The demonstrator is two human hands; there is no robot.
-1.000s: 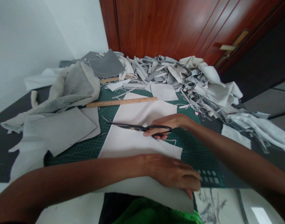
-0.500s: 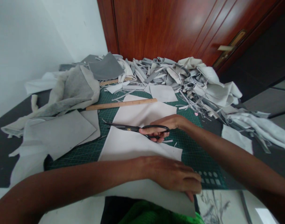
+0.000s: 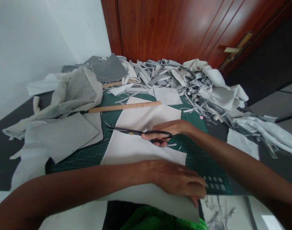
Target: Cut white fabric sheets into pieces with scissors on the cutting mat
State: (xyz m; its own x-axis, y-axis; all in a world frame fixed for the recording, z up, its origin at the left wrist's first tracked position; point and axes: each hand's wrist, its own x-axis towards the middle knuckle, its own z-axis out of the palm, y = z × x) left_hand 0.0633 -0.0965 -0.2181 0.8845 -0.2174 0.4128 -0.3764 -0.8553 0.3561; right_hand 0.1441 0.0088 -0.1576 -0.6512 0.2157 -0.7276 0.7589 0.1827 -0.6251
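My right hand [image 3: 168, 130] grips the handles of black scissors [image 3: 133, 131] whose closed blades point left across a pale sheet of fabric [image 3: 136, 148] lying on the green cutting mat [image 3: 196, 153]. My left hand [image 3: 181, 180] lies near the front edge of the same sheet, fingers curled over its right corner and pressing it down. The sheet hangs over the table's near edge.
A wooden ruler [image 3: 125, 106] lies beyond the sheet. Grey fabric pieces [image 3: 64, 135] are stacked at the left, a pile of scraps and strips [image 3: 184, 80] at the back and right. A red-brown door [image 3: 184, 28] with a handle [image 3: 232, 50] stands behind.
The scissors and my right hand have slid a little to the left along the sheet. My left hand has stayed on the front corner.
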